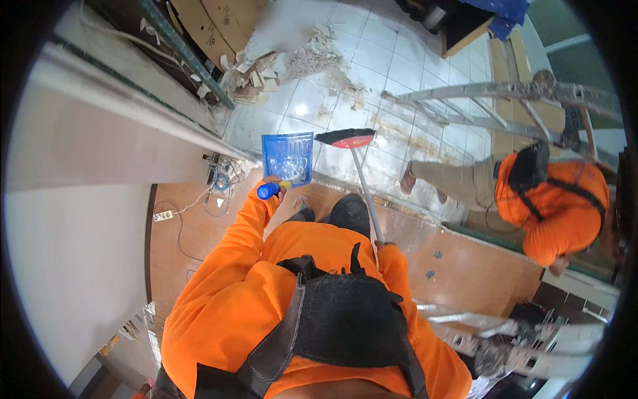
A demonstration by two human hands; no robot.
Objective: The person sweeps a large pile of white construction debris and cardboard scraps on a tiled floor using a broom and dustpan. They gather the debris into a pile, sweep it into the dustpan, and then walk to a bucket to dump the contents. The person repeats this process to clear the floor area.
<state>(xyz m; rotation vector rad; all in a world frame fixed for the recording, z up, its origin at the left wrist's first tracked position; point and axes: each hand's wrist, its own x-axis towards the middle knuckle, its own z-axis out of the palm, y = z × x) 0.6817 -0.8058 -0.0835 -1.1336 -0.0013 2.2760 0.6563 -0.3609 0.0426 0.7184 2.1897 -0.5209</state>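
Observation:
My left hand point(274, 181) is closed around the short handle of a blue dustpan point(288, 151). White dust and small bits lie on the pan. My right hand point(383, 245) grips the grey stick of a broom point(364, 181), close to my side; my forearm and sleeve hide part of that hand. The broom's red head with dark bristles is over the white tiles, just right of the dustpan's far corner.
White rubble point(319, 63) lies on the tiled floor ahead, near cardboard point(206, 26). An aluminium ladder point(465, 110) and a co-worker in orange point(558, 199) are at right. Cables and a power strip point(163, 215) lie on the wood floor at left. Another ladder point(525, 346) is at lower right.

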